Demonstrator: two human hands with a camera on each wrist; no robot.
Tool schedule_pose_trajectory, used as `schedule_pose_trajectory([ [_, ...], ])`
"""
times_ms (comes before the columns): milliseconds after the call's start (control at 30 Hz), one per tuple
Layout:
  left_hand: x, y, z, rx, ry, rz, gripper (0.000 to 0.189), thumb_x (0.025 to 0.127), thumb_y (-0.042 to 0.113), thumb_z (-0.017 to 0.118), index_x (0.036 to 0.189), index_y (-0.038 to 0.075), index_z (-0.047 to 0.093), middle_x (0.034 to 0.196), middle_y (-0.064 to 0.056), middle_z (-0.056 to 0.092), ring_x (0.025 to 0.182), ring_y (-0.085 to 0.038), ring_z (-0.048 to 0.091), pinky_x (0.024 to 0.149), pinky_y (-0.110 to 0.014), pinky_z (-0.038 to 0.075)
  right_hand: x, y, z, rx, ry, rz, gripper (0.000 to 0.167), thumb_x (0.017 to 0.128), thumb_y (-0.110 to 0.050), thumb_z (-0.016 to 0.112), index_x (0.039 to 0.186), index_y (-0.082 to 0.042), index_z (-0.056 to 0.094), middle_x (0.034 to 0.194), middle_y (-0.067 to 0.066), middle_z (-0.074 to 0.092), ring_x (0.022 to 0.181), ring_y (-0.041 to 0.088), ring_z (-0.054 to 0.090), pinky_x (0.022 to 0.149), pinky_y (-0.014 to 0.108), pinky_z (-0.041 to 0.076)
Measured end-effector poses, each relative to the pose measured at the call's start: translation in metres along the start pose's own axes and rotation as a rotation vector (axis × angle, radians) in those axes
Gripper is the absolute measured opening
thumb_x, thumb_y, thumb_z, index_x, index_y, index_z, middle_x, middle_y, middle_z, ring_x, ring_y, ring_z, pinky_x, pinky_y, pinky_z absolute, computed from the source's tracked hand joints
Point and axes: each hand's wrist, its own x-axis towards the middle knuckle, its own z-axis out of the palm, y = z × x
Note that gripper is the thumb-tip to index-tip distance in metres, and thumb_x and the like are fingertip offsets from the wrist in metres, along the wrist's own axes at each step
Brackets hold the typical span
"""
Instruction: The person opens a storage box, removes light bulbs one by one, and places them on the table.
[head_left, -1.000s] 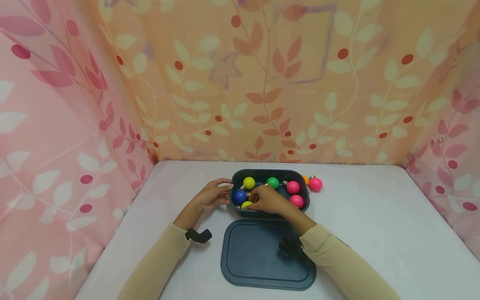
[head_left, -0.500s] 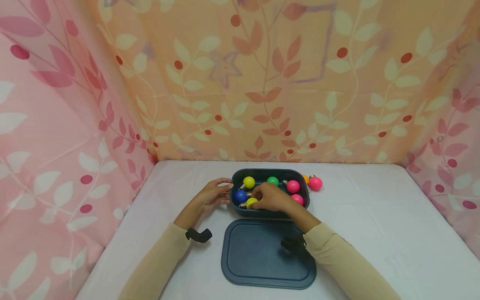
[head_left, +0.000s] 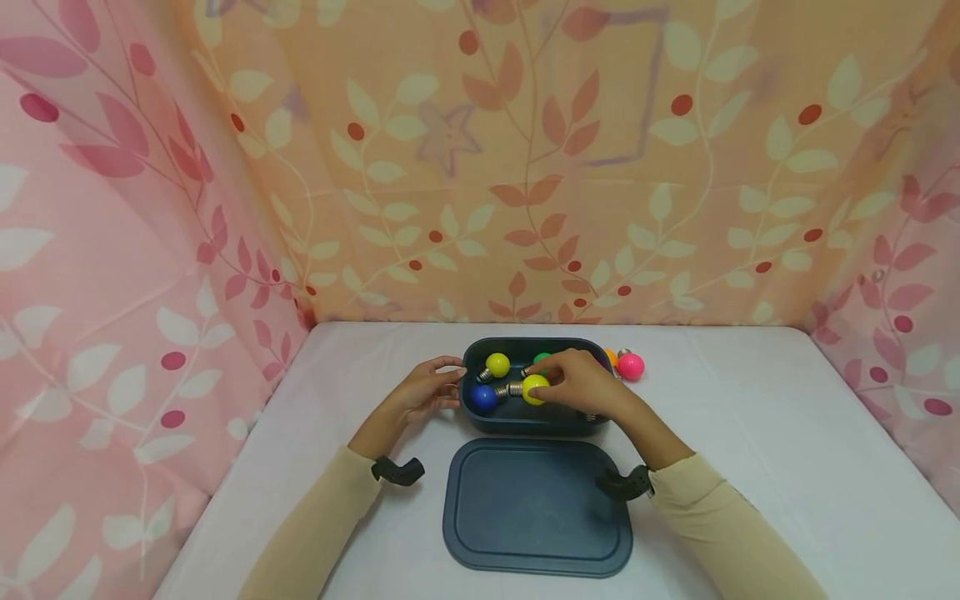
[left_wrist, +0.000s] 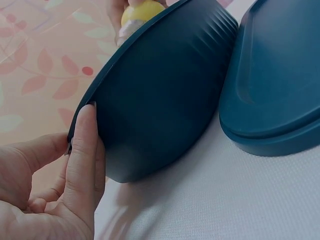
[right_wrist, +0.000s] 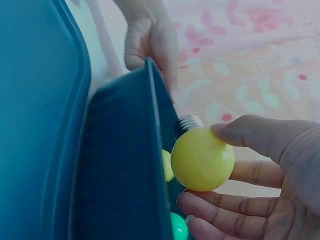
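My right hand (head_left: 581,385) pinches a yellow light bulb (right_wrist: 202,159) by its round glass, above the dark blue box (head_left: 540,427). The bulb's metal screw base (head_left: 515,388) points left. At the box's left end my left hand (head_left: 426,390) holds the rim between thumb and fingers, plain in the left wrist view. Inside the box lie a blue bulb (head_left: 483,398), another yellow bulb (head_left: 498,364) and a green bulb (head_left: 542,361), which the right hand partly covers. The right part of the box is mostly hidden behind that hand.
A dark blue lid (head_left: 537,508) lies flat on the white tablecloth (head_left: 750,467), just in front of the box. Right of the box, a pink bulb (head_left: 631,367) and an orange bulb (head_left: 611,358) lie outside it. Leaf-patterned cloth (head_left: 480,208) hangs around the table.
My right hand has lifted the yellow bulb from the box's front left corner and moved it up and to the right. The pink bulbs inside are now mostly covered. My left hand has stayed put.
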Motion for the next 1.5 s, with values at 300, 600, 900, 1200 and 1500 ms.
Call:
schedule_pose_trajectory([
  [300,0.000,0.001,-0.002,0.000,-0.009,0.013,0.038,0.101,0.012,0.064,0.134,0.001,0.049,0.087,-0.005,0.064,0.065,-0.012,0.064,0.058,-0.025,0.061,-0.020,0.009,-0.021,0.044,0.068,0.065,0.040,0.088,-0.028,0.080,0.121,-0.006,0.074,0.089,0.004,0.068,0.079,0.022,0.060,0.062,0.031,0.056],
  [600,0.001,0.001,-0.002,0.001,-0.020,0.011,0.037,0.101,0.012,0.064,0.134,0.002,0.049,0.087,-0.005,0.064,0.065,-0.012,0.064,0.059,-0.025,0.061,-0.043,0.020,-0.044,0.072,0.158,0.129,0.039,0.091,-0.034,0.078,0.121,-0.010,0.074,0.093,0.006,0.069,0.085,0.025,0.063,0.063,0.031,0.057],
  [900,0.001,0.002,-0.002,-0.002,-0.026,0.011,0.036,0.101,0.011,0.063,0.134,0.002,0.049,0.087,-0.006,0.063,0.065,-0.013,0.064,0.058,-0.024,0.061,-0.063,0.038,-0.067,0.190,0.257,0.226,0.045,0.093,-0.038,0.076,0.127,-0.008,0.070,0.099,0.013,0.072,0.084,0.027,0.071,0.072,0.032,0.060],
  [1200,0.000,0.002,-0.002,0.018,-0.007,0.013,0.040,0.101,0.013,0.064,0.136,0.001,0.049,0.089,-0.006,0.063,0.066,-0.013,0.064,0.059,-0.025,0.061,-0.075,0.063,-0.081,0.183,0.372,0.312,0.056,0.094,-0.049,0.070,0.131,-0.007,0.067,0.102,0.017,0.074,0.081,0.017,0.071,0.070,0.028,0.061],
  [1500,-0.001,0.000,0.000,-0.002,-0.023,0.013,0.039,0.101,0.010,0.063,0.136,-0.001,0.048,0.086,-0.006,0.064,0.065,-0.012,0.064,0.058,-0.024,0.061,-0.083,0.098,-0.087,0.248,0.471,0.405,0.068,0.095,-0.052,0.067,0.137,0.001,0.059,0.116,0.028,0.069,0.078,0.018,0.075,0.067,0.022,0.060],
])
